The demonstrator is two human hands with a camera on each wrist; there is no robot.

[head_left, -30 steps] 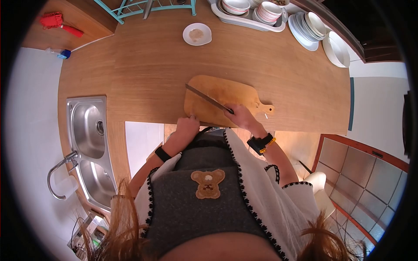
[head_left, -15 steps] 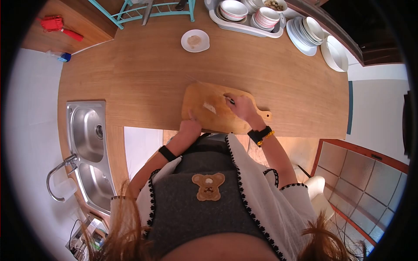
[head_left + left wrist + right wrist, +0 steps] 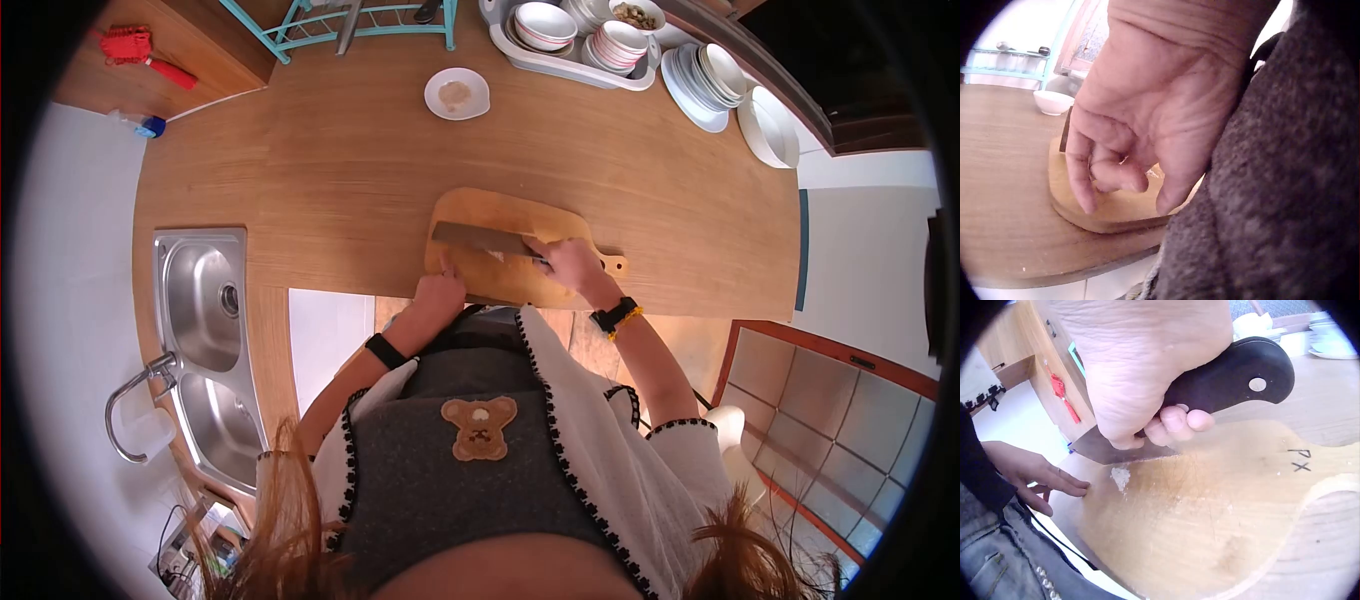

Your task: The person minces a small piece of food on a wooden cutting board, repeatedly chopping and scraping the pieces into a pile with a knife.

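Note:
My right hand (image 3: 575, 268) grips the black handle of a kitchen knife (image 3: 480, 238), fingers curled round it. Its broad blade points left across the wooden cutting board (image 3: 515, 282), the edge close over the wood in the right wrist view. Beside the blade lies a small patch of white paste or crumbs (image 3: 1120, 479), with finer white specks around it. My left hand (image 3: 440, 295) is at the board's near left corner, fingertips right at the edge. In the left wrist view its index finger reaches down fairly straight and the others bend loosely, holding nothing.
Beyond the board stands a white dish (image 3: 470, 105) with pale powder in it. A bowl rack (image 3: 620, 78), stacked plates (image 3: 700, 118) and a turquoise rack (image 3: 390, 30) line the back. A steel double sink (image 3: 200, 240) is at the left.
The right hand first moves the knife away, baring the white patch on the board, then brings the blade back across the board, lying more level. The left hand stays by the near left corner.

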